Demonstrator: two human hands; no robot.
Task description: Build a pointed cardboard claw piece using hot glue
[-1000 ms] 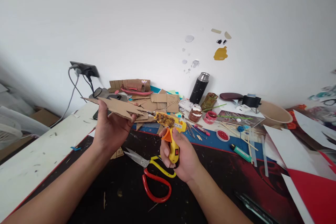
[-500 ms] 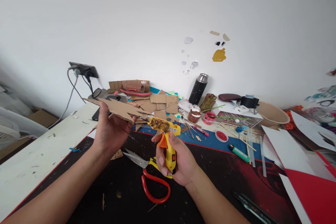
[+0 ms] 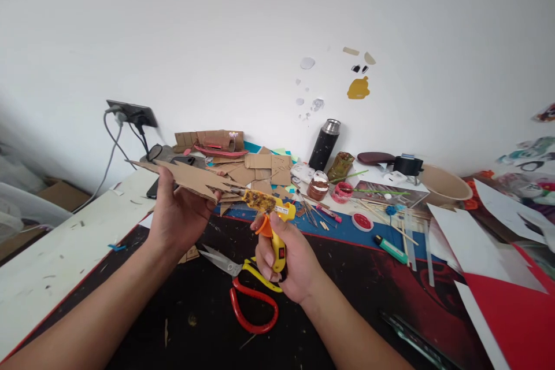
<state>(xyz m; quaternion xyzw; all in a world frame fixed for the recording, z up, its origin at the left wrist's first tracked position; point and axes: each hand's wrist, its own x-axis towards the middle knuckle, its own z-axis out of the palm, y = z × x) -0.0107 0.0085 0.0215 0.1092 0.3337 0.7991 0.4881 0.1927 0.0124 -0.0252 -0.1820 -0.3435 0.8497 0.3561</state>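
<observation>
Since a second ago, glue gun (image 3: pixel 271 214) drawn left and a shade closer to the cardboard, nozzle now at its edge. Black worktop (image 3: pixel 355 306) below, scuffed and littered. Jagged brown cardboard cutout (image 3: pixel 191 178), flat and matte, pinched by left hand (image 3: pixel 177 214), thumb on top, fingers beneath, held level above the desk, seemingly to offer that edge. Right hand (image 3: pixel 288 260) wrapped tight round yellow plastic grip, forefinger on orange trigger. Red-handled scissors (image 3: pixel 247 289) flat underneath.
</observation>
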